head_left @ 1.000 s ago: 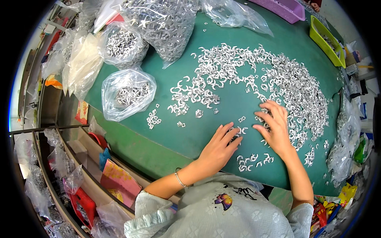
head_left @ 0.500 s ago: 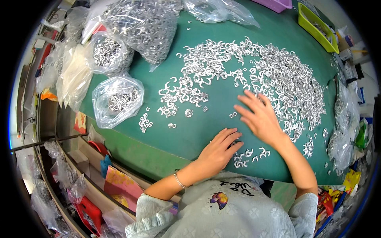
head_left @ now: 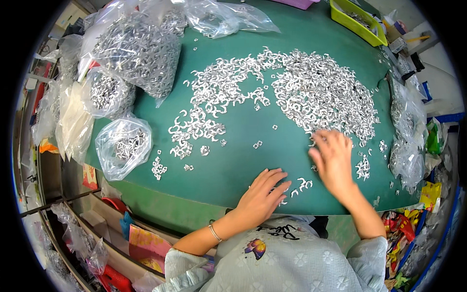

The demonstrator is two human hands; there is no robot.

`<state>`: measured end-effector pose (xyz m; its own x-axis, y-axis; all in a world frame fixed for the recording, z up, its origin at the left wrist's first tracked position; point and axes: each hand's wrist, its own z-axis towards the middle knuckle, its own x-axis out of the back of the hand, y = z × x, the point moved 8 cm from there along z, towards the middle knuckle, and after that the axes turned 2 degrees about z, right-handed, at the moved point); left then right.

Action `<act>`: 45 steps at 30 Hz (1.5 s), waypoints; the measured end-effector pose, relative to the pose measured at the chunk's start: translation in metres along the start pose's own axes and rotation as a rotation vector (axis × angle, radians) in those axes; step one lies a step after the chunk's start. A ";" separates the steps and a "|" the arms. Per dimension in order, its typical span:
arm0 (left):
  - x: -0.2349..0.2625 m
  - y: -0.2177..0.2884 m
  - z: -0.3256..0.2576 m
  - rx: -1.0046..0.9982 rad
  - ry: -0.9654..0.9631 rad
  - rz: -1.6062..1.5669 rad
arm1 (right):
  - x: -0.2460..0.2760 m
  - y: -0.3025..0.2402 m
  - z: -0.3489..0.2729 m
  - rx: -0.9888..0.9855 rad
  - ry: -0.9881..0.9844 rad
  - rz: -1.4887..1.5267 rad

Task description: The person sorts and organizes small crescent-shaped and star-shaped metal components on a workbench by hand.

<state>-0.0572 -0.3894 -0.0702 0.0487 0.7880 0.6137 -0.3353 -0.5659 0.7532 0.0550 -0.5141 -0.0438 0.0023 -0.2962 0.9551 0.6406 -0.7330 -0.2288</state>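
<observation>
Nearest the body, the left hand [head_left: 262, 197] is laid flat on the green tabletop [head_left: 243, 165] at its near edge, fingers spread and slightly curled, nothing gripped. A thin bracelet [head_left: 215, 233] is worn on that wrist. A few small silver clips [head_left: 302, 184] are seen just beside its fingertips.

Right hand [head_left: 334, 163] is placed palm-down further right, fingers extended toward the near fringe of the big pile of silver metal clips [head_left: 321, 95]; it is motion-blurred, so whether anything is pinched under it cannot be told. Compared with half a second ago, it has been shifted rightward and away from the left hand; then the two were close together. The left hand has barely been moved.

Mid-tabletop, a thinner scatter of clips [head_left: 214, 104] is spread left of the main pile, with a small loose cluster [head_left: 158, 168] near the left edge. Layout of the piles is unchanged from the earlier frame, apart from camera shift.

Left side: a clear plastic bag of clips [head_left: 124, 143] is set on the tabletop edge, a second bag [head_left: 104, 92] behind it, and a large full bag [head_left: 138, 48] further back. An emptier clear bag [head_left: 228, 17] is lying at the far edge. Far right, a yellow-green tray [head_left: 357, 24] is seen at the corner, and more clear bags [head_left: 406, 146] are stacked along the right edge.
</observation>
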 end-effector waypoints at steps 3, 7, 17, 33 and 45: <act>-0.007 -0.001 0.003 0.021 0.017 -0.046 | -0.016 -0.024 -0.041 -0.031 -0.149 -0.059; -0.004 -0.002 0.008 0.053 0.062 -0.159 | -0.017 -0.037 -0.052 0.051 -0.240 0.311; 0.015 -0.008 0.012 0.109 0.172 0.013 | -0.025 -0.040 -0.042 0.095 -0.234 0.385; 0.001 -0.005 0.019 0.108 0.035 0.129 | -0.011 -0.044 -0.071 0.111 -0.345 0.351; -0.039 0.026 0.016 -0.115 -0.207 0.263 | -0.005 0.007 -0.086 -0.052 -0.074 0.157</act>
<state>-0.0525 -0.4387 -0.0700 0.1319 0.5466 0.8270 -0.4651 -0.7026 0.5386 -0.0063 -0.5703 -0.0660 0.1571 -0.3648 0.9178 0.5869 -0.7129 -0.3838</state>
